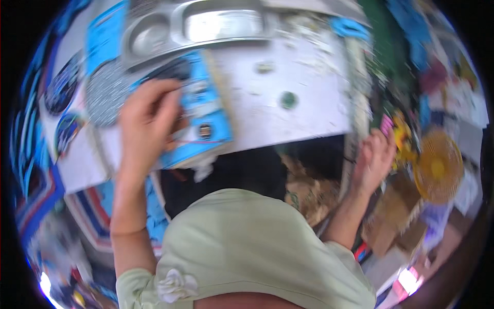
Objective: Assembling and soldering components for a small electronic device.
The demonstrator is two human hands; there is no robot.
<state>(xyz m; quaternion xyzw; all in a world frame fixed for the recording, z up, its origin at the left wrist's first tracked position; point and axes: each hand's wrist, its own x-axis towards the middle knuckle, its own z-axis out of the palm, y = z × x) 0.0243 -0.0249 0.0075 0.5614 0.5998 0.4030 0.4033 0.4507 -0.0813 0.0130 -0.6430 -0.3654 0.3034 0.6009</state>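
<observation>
Past the left hand [149, 110] lies a compartmented metal tray [176, 26], contents unclear

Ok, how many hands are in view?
2: the left hand over the blue board, the right hand just past the white table's right side.

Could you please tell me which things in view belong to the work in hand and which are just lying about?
Probably in use:
blue-topped pad, below the left hand
blurred pink item, by the right hand

Probably lying about:
metal tray
green disc
yellow round grille
</observation>
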